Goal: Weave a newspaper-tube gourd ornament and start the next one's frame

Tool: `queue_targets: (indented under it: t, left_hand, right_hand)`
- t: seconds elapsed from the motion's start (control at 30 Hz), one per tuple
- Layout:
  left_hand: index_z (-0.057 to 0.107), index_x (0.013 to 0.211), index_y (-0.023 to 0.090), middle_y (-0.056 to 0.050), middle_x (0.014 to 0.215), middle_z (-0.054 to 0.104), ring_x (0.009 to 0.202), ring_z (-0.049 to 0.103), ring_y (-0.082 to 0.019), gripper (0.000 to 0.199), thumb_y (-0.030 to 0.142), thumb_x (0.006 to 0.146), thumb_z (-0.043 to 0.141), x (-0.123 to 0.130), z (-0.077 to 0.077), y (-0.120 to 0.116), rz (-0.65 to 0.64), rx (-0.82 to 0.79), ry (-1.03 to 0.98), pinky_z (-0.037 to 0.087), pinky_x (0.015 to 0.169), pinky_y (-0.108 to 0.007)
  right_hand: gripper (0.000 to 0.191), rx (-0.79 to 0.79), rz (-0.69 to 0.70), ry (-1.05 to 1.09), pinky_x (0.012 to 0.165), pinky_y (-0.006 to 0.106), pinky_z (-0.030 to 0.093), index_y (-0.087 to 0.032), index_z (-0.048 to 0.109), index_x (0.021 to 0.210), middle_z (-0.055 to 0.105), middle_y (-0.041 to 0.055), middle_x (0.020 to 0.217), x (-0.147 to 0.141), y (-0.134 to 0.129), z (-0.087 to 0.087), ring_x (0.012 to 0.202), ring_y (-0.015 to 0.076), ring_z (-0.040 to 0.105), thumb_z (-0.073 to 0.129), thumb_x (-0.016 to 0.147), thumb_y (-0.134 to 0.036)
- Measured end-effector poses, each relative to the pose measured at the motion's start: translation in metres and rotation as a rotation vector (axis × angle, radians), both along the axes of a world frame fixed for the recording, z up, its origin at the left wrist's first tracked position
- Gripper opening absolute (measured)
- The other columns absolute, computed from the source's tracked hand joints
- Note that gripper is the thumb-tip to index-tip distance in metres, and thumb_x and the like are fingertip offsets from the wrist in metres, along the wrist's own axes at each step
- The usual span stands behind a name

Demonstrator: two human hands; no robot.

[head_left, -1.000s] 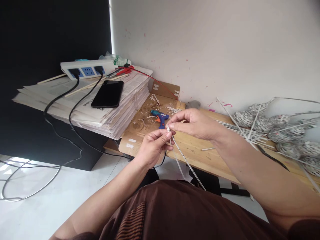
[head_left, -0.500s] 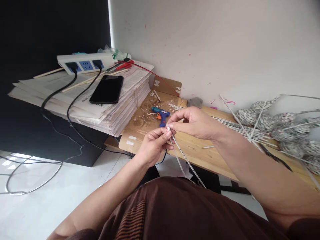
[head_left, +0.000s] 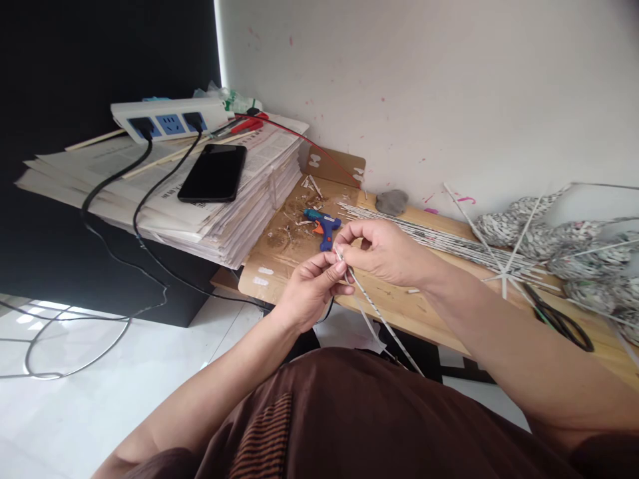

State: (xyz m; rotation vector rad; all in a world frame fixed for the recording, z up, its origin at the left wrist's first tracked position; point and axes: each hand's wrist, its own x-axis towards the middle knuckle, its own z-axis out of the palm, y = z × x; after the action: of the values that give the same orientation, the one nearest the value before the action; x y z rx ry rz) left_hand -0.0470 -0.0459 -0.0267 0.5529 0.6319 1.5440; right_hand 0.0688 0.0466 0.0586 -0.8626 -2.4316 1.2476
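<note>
A thin rolled newspaper strip (head_left: 382,316) hangs down from my fingers toward my lap, with a second pale length beside it. My left hand (head_left: 317,287) pinches the strip's upper part between thumb and forefinger. From above, my right hand (head_left: 377,251) grips the top end, its thumb and forefinger nearly touching the left fingertips. The exact fold at the tip is partly hidden by my fingers. Just behind my hands, a blue glue gun (head_left: 325,229) lies on a stained cardboard sheet (head_left: 272,253).
At left, a power strip (head_left: 170,120) and a phone (head_left: 213,173) rest on stacked newspapers (head_left: 239,236). Paper sticks (head_left: 429,233), a grey lump (head_left: 392,201), scissors (head_left: 559,319), a star of paper strips (head_left: 504,274) and woven paper coils (head_left: 529,216) lie along the wooden bench (head_left: 399,306).
My right hand has shifted slightly down, still closed on the strip's end. The hanging lengths have swung a little right. The camera view has moved slightly, showing more of the scissors.
</note>
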Motion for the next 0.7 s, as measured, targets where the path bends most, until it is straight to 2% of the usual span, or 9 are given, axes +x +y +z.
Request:
queue_targets:
  t: [0.17, 0.27, 0.4, 0.53, 0.7]
  left_hand:
    - [0.067, 0.084, 0.012, 0.000, 0.072, 0.065, 0.063, 0.062, -0.008, 0.031, 0.028, 0.067, 0.088, -0.001, -0.007, 0.000, 0.006, -0.047, -0.007, 0.056, 0.059, -0.019]
    - [0.068, 0.081, 0.012, -0.001, 0.072, 0.066, 0.063, 0.062, -0.008, 0.029, 0.030, 0.069, 0.087, -0.004, -0.007, 0.000, 0.012, -0.055, -0.003, 0.056, 0.059, -0.019]
    - [0.070, 0.082, 0.012, 0.000, 0.080, 0.067, 0.065, 0.063, -0.008, 0.028, 0.030, 0.070, 0.087, -0.009, -0.004, -0.001, 0.040, -0.051, 0.005, 0.057, 0.057, -0.019]
    - [0.071, 0.084, 0.013, 0.000, 0.079, 0.066, 0.065, 0.063, -0.008, 0.026, 0.030, 0.072, 0.085, -0.011, -0.003, -0.001, 0.023, -0.034, -0.001, 0.057, 0.057, -0.018]
    - [0.071, 0.084, 0.013, 0.000, 0.077, 0.065, 0.064, 0.062, -0.007, 0.023, 0.029, 0.074, 0.084, -0.011, -0.002, 0.000, -0.003, -0.016, -0.022, 0.057, 0.057, -0.019]
  right_hand:
    - [0.007, 0.184, -0.039, -0.020, 0.068, 0.026, 0.044, -0.018, 0.066, 0.076, 0.070, -0.0012, 0.080, -0.003, -0.005, -0.004, 0.074, 0.0127, 0.060, 0.065, 0.078, -0.025]
    - [0.011, 0.209, -0.015, 0.014, 0.077, 0.029, 0.046, -0.019, 0.072, 0.086, 0.073, 0.0009, 0.088, -0.001, -0.001, -0.002, 0.082, 0.0148, 0.063, 0.065, 0.082, -0.028]
    - [0.028, 0.069, 0.002, 0.124, 0.086, 0.033, 0.049, -0.019, 0.072, 0.107, 0.074, 0.0056, 0.103, 0.006, 0.010, 0.008, 0.094, 0.0179, 0.066, 0.065, 0.087, -0.038]
    - [0.024, -0.103, 0.011, 0.159, 0.089, 0.032, 0.050, -0.018, 0.074, 0.099, 0.075, 0.0057, 0.103, 0.007, 0.011, 0.006, 0.096, 0.0169, 0.067, 0.064, 0.089, -0.037]
    - [0.022, -0.208, 0.006, 0.151, 0.080, 0.029, 0.052, -0.018, 0.074, 0.096, 0.075, 0.0046, 0.093, 0.004, 0.004, -0.006, 0.084, 0.0149, 0.068, 0.065, 0.088, -0.037]
